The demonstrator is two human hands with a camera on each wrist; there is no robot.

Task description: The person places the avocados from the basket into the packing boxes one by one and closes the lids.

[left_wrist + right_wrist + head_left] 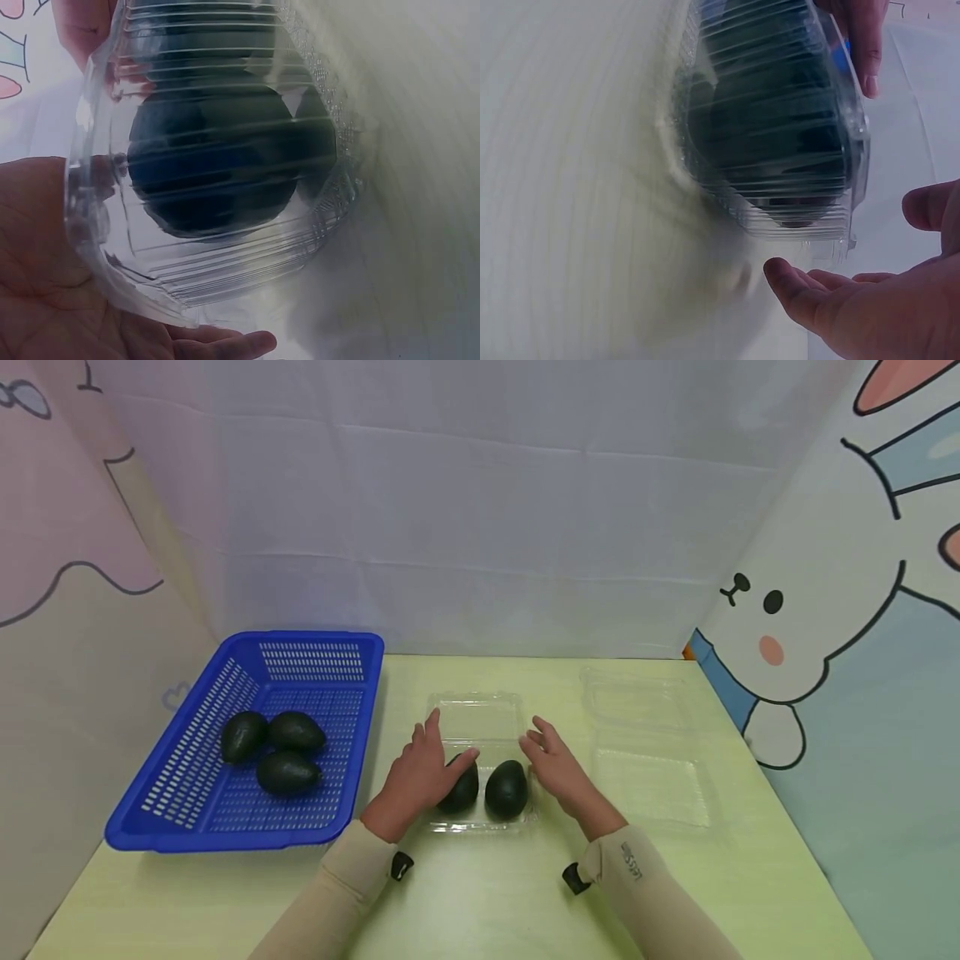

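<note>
A clear plastic clamshell container point(480, 827) lies with its lid point(480, 717) folded back, away from me. Two dark green avocados sit side by side in its base, the left avocado point(463, 792) partly covered by my left thumb and the right avocado point(507, 790) in plain sight. My left hand point(418, 770) is at the container's left side, fingers extended. On the other side my right hand point(561, 770) hovers just off the container's edge, fingers loosely spread and holding nothing. Through the ribbed plastic wall, the right wrist view shows a dark avocado point(772, 112), with a gap before the right fingertips.
To the left stands a blue perforated basket point(360, 735) with three avocados point(288, 772) inside. A second clear clamshell container point(652, 785) lies unfolded on the right of the pale table point(480, 902). Printed curtains point(480, 510) border the table's back and sides.
</note>
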